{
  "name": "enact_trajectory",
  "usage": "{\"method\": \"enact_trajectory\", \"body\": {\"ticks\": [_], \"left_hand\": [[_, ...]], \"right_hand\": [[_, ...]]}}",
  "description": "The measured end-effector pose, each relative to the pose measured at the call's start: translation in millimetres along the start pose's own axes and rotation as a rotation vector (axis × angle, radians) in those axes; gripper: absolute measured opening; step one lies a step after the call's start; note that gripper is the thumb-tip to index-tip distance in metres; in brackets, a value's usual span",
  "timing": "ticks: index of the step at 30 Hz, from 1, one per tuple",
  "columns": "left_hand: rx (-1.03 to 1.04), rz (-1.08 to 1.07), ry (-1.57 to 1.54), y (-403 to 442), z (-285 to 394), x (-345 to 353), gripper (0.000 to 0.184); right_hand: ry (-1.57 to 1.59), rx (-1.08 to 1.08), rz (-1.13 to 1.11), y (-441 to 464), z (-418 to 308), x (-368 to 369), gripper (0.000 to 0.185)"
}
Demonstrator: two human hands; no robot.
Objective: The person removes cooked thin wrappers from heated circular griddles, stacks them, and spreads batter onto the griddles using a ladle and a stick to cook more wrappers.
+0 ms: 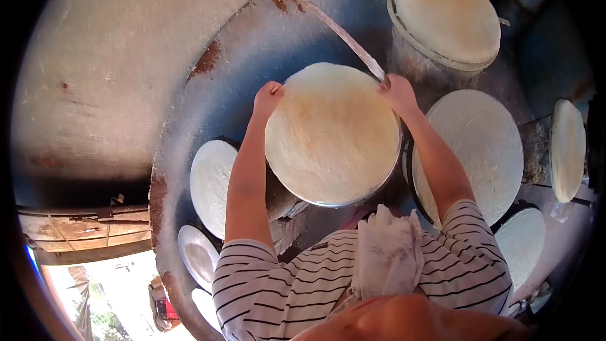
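A large round pale flatbread (334, 136) with light brown patches lies in front of my chest, a thin shiny rim showing along its near edge. At its upper left edge my left hand (268, 97) is closed in a pinch on the bread's margin. My right hand (400, 93) is closed at the upper right edge, around the near end of a long flat flour-dusted stick (344, 35). That stick slants away up and left, over the curved surface. Whether the right fingers also touch the bread, I cannot tell.
More pale rounds stand about: a browned one on a tall drum (445, 16), a wide white disc (476, 151) right, smaller white discs (213, 186) left, and an upright round (567, 150) far right. A rust-spotted curved metal rim (208, 60) borders the left side.
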State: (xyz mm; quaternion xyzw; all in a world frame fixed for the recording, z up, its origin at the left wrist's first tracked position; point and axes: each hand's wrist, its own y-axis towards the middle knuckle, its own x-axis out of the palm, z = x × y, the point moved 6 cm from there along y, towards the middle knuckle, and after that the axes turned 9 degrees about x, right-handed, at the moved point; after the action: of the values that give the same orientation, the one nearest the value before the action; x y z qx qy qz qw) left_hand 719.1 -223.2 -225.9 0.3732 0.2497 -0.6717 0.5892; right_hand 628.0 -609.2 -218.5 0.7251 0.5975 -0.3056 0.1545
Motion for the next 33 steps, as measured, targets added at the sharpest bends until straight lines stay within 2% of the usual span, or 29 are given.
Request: {"method": "enact_trajectory", "body": {"ticks": [2, 5, 6, 9, 10, 13, 14, 17, 21, 22, 23, 24, 27, 28, 29, 31, 33], "left_hand": [[-0.018, 0.110, -0.052, -10.3, 7.3, 0.4, 0.025], [-0.128, -0.032, -0.061, -8.1, 14.1, 6.3, 0.024], [-0.231, -0.189, -0.045, -1.6, -5.7, 15.1, 0.023], [-0.192, -0.067, -0.048, -10.5, 38.5, -11.9, 0.017], [-0.121, 0.004, -0.095, -6.2, 50.1, -18.8, 0.016], [-0.030, 0.122, -0.208, -44.0, 63.8, -34.1, 0.009], [0.047, 0.145, -0.039, -60.1, 118.4, -53.9, 0.011], [0.292, 0.306, 0.048, -98.8, 166.5, -75.5, 0.013], [0.312, 0.394, -0.048, -166.0, 240.4, -93.3, 0.012], [0.321, 0.392, -0.022, -181.4, 248.0, -97.4, 0.013], [0.345, 0.396, 0.001, -193.6, 255.5, -101.9, 0.014], [0.378, 0.409, 0.022, -204.0, 262.6, -106.4, 0.015], [0.351, 0.463, -0.199, -235.8, 265.8, -123.6, 0.016], [0.284, 0.498, -0.283, -243.8, 276.7, -134.0, 0.017], [0.287, 0.505, -0.206, -245.3, 283.1, -150.7, 0.018], [0.143, 0.433, -0.004, -231.9, 301.3, -188.3, 0.016], [0.240, 0.252, -0.275, -185.6, 317.2, -190.0, 0.011]], "right_hand": [[-0.023, -0.074, 0.048, 1.7, 1.2, -10.3, 0.022], [0.031, -0.082, 0.044, -3.1, 4.1, -26.4, 0.028], [0.039, -0.073, 0.061, -4.5, 7.5, -29.4, 0.028], [0.065, -0.070, 0.092, -19.1, 11.5, -49.6, 0.028], [0.070, -0.060, 0.090, -21.8, 11.4, -61.7, 0.028], [0.155, -0.051, 0.141, -44.4, 4.9, -69.4, 0.028], [0.255, -0.015, 0.074, -54.8, -6.8, -72.0, 0.027], [0.320, -0.115, 0.040, -47.7, -1.6, -58.0, 0.027], [0.436, -0.166, -0.074, -62.3, -16.9, -66.2, 0.032], [0.293, -0.136, -0.119, -64.4, -21.1, -69.6, 0.035], [0.462, -0.065, -0.211, -77.6, -27.3, -75.9, 0.029], [0.506, -0.081, -0.216, -85.0, -26.5, -77.5, 0.027], [0.570, -0.056, -0.200, -112.2, -30.0, -95.5, 0.027], [0.593, -0.022, -0.191, -128.4, -32.4, -103.7, 0.027], [0.623, -0.055, -0.182, -139.0, -38.3, -118.4, 0.030], [0.650, -0.040, -0.126, -159.5, -59.0, -154.5, 0.025], [0.573, -0.112, -0.221, -154.1, -63.5, -174.4, 0.024]]}}
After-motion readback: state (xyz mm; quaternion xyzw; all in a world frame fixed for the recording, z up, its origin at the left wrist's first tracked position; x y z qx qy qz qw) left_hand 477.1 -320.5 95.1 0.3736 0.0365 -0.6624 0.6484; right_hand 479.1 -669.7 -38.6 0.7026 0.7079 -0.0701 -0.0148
